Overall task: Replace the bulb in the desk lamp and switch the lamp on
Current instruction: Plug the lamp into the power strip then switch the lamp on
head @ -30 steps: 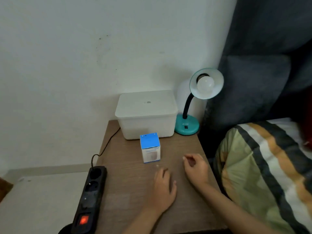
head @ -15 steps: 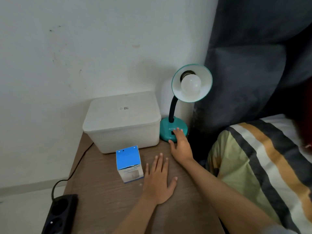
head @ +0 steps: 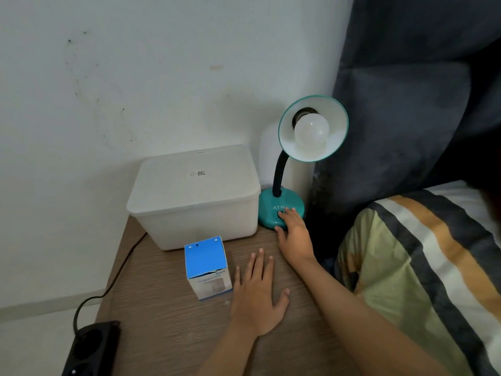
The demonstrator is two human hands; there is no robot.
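A teal desk lamp (head: 273, 206) stands at the back right of the wooden table (head: 162, 316), its shade (head: 336, 123) tilted toward me. A white round bulb (head: 311, 130) sits unlit in the socket. My right hand (head: 294, 234) rests on the front of the lamp's base, fingertips over the dark switch, holding nothing. My left hand (head: 257, 297) lies flat on the table, fingers spread. Just left of it stands a small blue and white bulb box (head: 207, 267), shut.
A white lidded plastic bin (head: 193, 196) stands left of the lamp against the wall. A black power strip (head: 89, 348) lies at the table's front left, its cable running back behind the bin. A striped blanket (head: 423, 267) and dark headboard fill the right.
My right hand reached from the table's middle to the lamp's base and now covers the switch. My left hand flattened and stayed put. The camera moved closer and to the right.
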